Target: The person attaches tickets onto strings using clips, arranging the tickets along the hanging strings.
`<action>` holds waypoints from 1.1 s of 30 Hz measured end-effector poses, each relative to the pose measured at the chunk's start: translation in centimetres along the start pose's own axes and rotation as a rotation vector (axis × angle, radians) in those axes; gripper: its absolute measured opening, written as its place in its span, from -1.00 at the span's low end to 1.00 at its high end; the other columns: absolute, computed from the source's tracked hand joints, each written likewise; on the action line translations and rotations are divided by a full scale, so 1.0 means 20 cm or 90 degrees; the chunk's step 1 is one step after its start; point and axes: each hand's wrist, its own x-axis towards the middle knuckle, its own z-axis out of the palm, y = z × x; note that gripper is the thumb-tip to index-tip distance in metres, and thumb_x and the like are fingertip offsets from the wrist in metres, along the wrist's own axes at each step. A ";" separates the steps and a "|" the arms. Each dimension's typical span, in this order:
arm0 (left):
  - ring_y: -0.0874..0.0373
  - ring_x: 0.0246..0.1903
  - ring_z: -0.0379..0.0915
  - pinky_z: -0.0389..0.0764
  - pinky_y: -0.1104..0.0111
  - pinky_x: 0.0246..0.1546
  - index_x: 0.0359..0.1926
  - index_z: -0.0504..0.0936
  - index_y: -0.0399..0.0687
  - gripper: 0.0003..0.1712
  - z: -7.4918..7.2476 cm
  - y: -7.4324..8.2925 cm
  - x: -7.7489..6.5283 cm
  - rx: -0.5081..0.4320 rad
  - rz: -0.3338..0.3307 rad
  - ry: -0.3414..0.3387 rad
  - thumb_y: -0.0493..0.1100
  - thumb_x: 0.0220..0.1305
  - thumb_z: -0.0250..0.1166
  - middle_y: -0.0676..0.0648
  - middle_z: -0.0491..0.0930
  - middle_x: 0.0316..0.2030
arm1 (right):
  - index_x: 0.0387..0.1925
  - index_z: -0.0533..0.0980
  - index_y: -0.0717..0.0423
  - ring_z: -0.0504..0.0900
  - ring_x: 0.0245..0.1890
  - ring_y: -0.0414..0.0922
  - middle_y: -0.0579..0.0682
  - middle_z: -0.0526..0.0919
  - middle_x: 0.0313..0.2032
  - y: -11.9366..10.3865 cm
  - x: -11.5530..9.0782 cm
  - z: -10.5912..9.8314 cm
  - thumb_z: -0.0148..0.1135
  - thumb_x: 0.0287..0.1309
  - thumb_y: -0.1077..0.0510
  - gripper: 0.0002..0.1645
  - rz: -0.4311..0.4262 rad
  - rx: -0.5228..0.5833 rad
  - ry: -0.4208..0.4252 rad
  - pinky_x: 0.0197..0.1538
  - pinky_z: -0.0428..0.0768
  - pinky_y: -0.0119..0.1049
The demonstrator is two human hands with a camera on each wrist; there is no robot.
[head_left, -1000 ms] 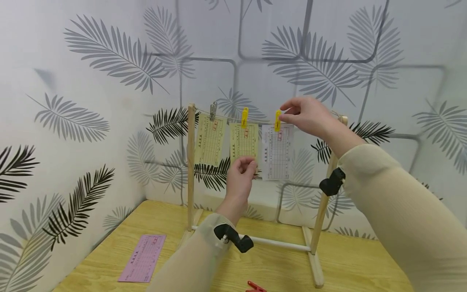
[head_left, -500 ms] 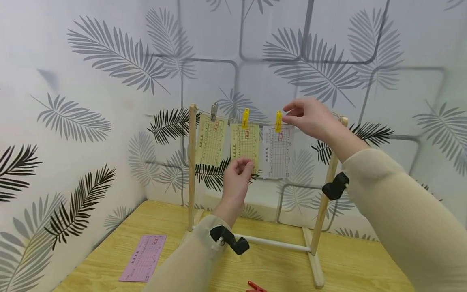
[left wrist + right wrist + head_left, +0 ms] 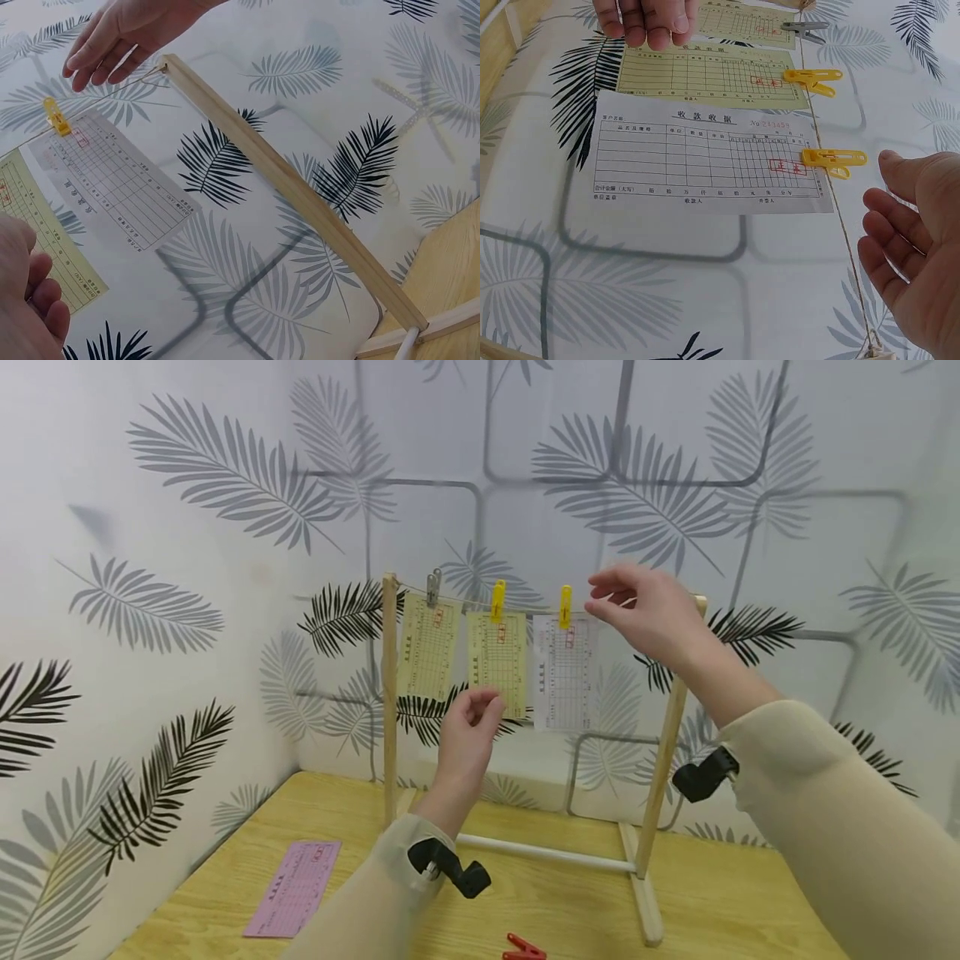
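White slip (image 3: 566,681) hung straight down from the string (image 3: 851,262), held at its top by a yellow clip (image 3: 566,607), just to the right of the middle yellow slip (image 3: 498,664). Over the last second the right hand (image 3: 648,614) had come away from that clip and drawn off to the right, so that a gap now showed between thumb and clip. The slip kept its place, which suggested that the clip had a firm bite and this hanging was as good as done.

Both hands were free and well apart from each other: the right with its fingers parted, the left (image 3: 467,735) loosely curled near the middle slip's lower edge (whether it brushed the paper, one could not tell).

Only a narrow gap parted the white slip from its neighbour; on its other side, bare string ran to the right post (image 3: 665,760), leaving open room. On the table (image 3: 577,914), a pink slip (image 3: 292,889) lay towards the left edge and a red clip (image 3: 525,950) lay nearer the person.
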 end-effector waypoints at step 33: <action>0.10 0.04 0.55 0.60 0.42 0.06 0.24 0.58 -0.28 -0.69 -0.30 -0.09 -0.21 0.045 -0.020 0.010 -0.22 0.64 0.33 -0.14 0.64 0.07 | 0.41 0.60 0.13 0.73 0.05 -0.04 0.00 0.77 0.10 0.31 -0.67 0.49 0.37 0.59 0.04 -0.49 0.042 0.136 -0.059 0.15 0.69 -0.06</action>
